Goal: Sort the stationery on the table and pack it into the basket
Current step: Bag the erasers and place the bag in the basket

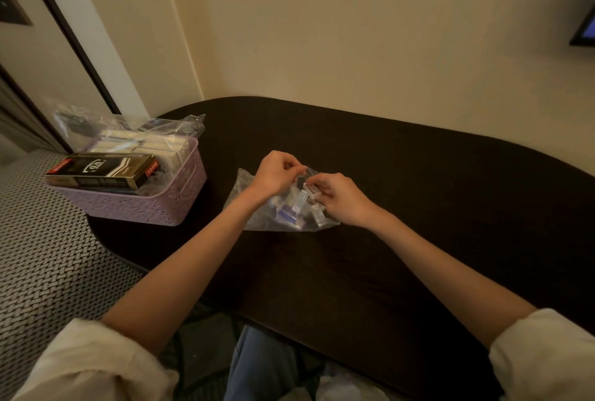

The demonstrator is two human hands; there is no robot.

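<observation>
Mid-table, on the dark brown rounded wooden table, lies a clear crumpled plastic bag holding several small packs; contents too blurred to identify beyond white and blue-purple colours.

Left hand: fingers curled, pinching the bag's top edge at its far side. Forearm crosses over the bag's left part.

Right hand: fingers curled around a small white box at the bag's mouth, thumb and fingertips on it. Can't tell whether the box is fully inside the bag or partly out. Both hands are close together, nearly touching, above the bag's upper right.

Lilac perforated plastic basket sits at the table's left end, well apart from the bag, its near-left corner overhanging the table edge. Inside it:
- black rectangular cardboard box with red ends and "0.5" print, lying flat across the near side, tilted slightly, resting on top of the rim area
- row of white long boxes behind it
- second clear plastic bag bunched at the far side, sticking up above the rim

Surroundings: cream wall behind the table, black-and-white woven-pattern surface left of the table, rolled-up cream sleeves on both arms, blue trousers at bottom centre.
</observation>
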